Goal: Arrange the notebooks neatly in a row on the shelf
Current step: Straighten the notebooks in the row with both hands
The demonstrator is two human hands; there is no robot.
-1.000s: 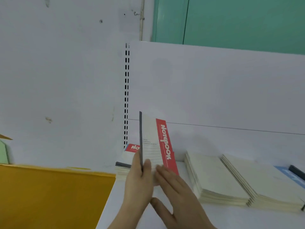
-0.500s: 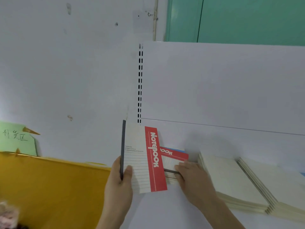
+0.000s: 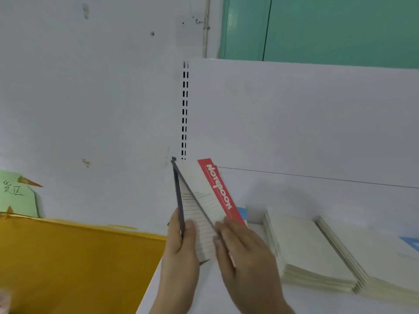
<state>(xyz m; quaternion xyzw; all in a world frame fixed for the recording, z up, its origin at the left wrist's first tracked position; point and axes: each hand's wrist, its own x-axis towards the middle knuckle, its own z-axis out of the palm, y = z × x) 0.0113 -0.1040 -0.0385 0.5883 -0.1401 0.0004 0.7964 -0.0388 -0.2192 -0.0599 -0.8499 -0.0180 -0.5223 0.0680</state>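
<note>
My left hand [image 3: 181, 243] grips a lined notebook [image 3: 192, 214] by its dark spine and holds it upright over the left end of the white shelf [image 3: 204, 298]. My right hand [image 3: 244, 252] holds a second notebook [image 3: 217, 191] with a red "Notebook" stripe. It leans to the right, so the two fan out in a V with their top corners close together. Lying flat to the right are two stacks of cream notebooks [image 3: 301, 245] [image 3: 367, 261]. What lies behind my hands is hidden.
A blue cover [image 3: 411, 242] shows at the right edge, and a blue corner [image 3: 242, 211] peeks out behind the red notebook. The white back panel and a slotted upright [image 3: 184, 109] stand behind. Left of the shelf are a yellow surface [image 3: 68, 257] and a green sign [image 3: 15, 196].
My right hand has lifted a red-striped notebook off the flat pile and brought it up beside the one in my left hand. The left notebook has stayed upright.
</note>
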